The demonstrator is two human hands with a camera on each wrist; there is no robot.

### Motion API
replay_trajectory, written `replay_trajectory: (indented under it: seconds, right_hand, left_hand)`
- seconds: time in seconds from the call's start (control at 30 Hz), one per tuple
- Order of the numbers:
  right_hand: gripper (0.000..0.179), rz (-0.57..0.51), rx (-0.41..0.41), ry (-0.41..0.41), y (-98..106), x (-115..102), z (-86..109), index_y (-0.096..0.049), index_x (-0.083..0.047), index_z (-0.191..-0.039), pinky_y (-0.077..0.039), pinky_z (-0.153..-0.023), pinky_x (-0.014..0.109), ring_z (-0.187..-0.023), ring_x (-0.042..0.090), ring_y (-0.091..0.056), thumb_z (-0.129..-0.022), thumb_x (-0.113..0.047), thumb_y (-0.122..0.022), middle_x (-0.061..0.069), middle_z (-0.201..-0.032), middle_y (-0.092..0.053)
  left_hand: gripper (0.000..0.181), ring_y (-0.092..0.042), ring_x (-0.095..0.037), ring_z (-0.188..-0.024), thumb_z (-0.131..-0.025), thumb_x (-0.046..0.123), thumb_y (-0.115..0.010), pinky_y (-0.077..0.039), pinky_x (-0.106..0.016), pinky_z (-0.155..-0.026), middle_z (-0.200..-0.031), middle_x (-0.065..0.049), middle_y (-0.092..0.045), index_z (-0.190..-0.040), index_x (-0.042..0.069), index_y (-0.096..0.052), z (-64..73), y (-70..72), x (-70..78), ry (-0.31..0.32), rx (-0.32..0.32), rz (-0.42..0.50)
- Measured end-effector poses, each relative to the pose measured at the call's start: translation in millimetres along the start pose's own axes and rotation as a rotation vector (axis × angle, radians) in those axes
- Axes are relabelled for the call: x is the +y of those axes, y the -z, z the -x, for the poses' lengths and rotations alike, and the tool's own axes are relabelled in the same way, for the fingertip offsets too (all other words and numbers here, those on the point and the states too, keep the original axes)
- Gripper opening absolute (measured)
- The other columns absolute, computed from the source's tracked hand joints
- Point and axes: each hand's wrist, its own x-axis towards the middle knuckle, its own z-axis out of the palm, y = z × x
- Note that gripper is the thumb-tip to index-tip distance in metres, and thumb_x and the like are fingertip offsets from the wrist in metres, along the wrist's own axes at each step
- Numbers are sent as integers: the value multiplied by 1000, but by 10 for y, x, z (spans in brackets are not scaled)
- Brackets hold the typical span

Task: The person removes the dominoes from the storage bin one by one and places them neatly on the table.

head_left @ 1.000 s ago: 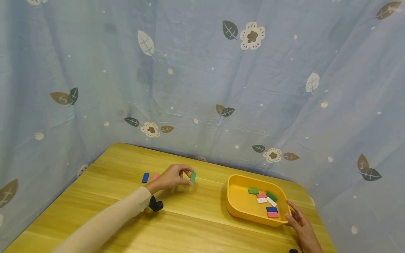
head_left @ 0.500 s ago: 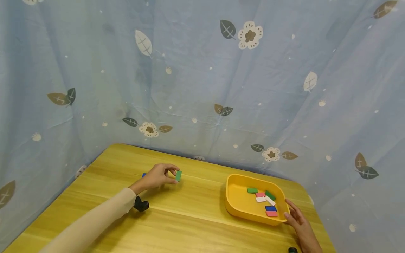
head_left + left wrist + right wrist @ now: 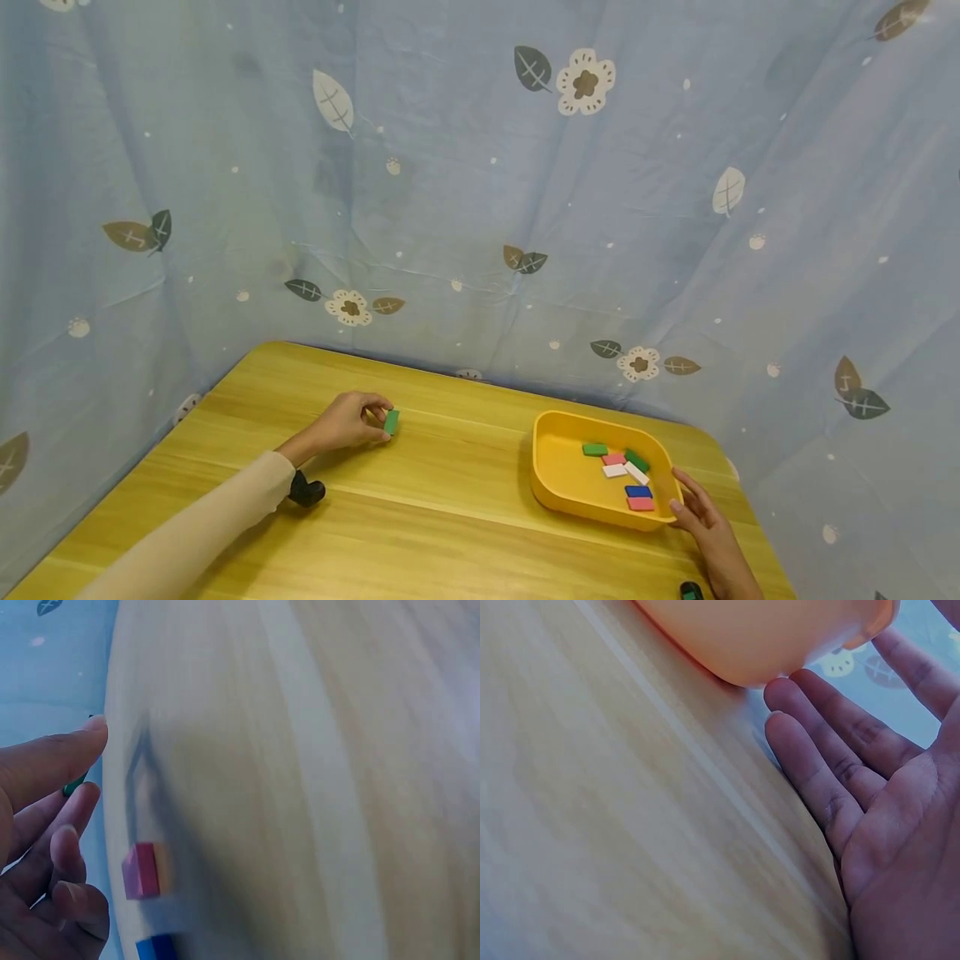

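We look over a yellow, wood-grained tabletop [image 3: 442, 500] with rounded far corners and pale lengthwise streaks. Behind and beside it hangs a creased light-blue fabric curtain [image 3: 450, 167], printed with white flowers and brown, grey and white leaves. Over the table's left part, the person's left hand [image 3: 341, 423], in a cream sleeve [image 3: 202, 517], pinches a small green rectangular block [image 3: 392, 422] between thumb and fingers. In the left wrist view we find a pink rectangular block [image 3: 141, 871] and a blue rectangular block [image 3: 156, 947] on the wood near that hand. At right, the right hand [image 3: 712, 533] grips the end of a yellow, rounded plastic-looking tray [image 3: 558, 467], thumb at the rim. Inside we count seven green, pink, white and blue blocks [image 3: 638, 492].
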Motion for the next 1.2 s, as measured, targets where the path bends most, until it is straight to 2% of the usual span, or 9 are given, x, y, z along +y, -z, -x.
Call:
replay_trajectory:
  seconds: [0.2, 0.33, 0.47, 0.67, 0.87, 1.03, 1.2]
  right_hand:
    - [63, 3, 11, 0, -14, -16, 3, -26, -29, -151, -52, -80, 31, -100, -1, -55, -96, -43, -53, 15, -144, -35]
    - [67, 5, -1, -45, -4, -45, -4, -24, -31, -151, -51, -82, 29, -104, -3, -50, -94, -49, -54, 16, -151, -26]
    - [67, -4, -19, -54, 3, -69, 3, -23, -31, -151, -50, -83, 31, -104, -6, -49, -94, -48, -54, 16, -153, -23]
    - [65, -26, -39, -53, 10, -71, 14, -22, -31, -151, -50, -84, 33, -101, -7, -50, -95, -47, -52, 15, -153, -22]
    - [65, -33, -20, -41, 0, -56, 10, -23, -31, -151, -51, -83, 32, -101, -7, -51, -95, -46, -53, 15, -152, -24]
    - [66, -38, -10, -35, -11, -40, -3, -24, -31, -151, -51, -82, 31, -100, -6, -52, -94, -45, -55, 16, -151, -26]
    - [66, -36, -9, -46, 0, -24, -10, -24, -33, -151, -51, -83, 30, -101, -6, -51, -94, -47, -55, 16, -151, -25]
  left_hand:
    - [46, -53, -17, -71, -72, 18, -85, -45, -28, -63, -90, -3, -65, -112, 5, -67, 47, 26, -76, 23, 34, -2]
    - [45, -54, -18, -79, -71, 22, -86, -46, -33, -70, -93, -2, -63, -110, 9, -69, 53, 49, -103, 28, 50, -63]
    - [45, -54, -21, -85, -71, 26, -86, -45, -36, -74, -94, -4, -60, -110, 12, -70, 64, 65, -126, 37, 47, -118]
    - [46, -53, -22, -83, -71, 28, -85, -44, -34, -70, -94, -6, -58, -110, 9, -70, 80, 78, -130, 0, 21, -180]
    - [46, -50, -19, -80, -74, 29, -83, -43, -33, -69, -92, -5, -57, -112, 7, -69, 76, 97, -127, -37, -2, -226]
    - [48, -49, -19, -79, -75, 29, -82, -41, -32, -67, -92, -6, -56, -115, 5, -68, 84, 116, -133, -28, -19, -227]
    - [53, -51, -22, -83, -76, 28, -82, -43, -34, -69, -96, -8, -56, -120, 5, -65, 70, 134, -124, -9, -36, -170]
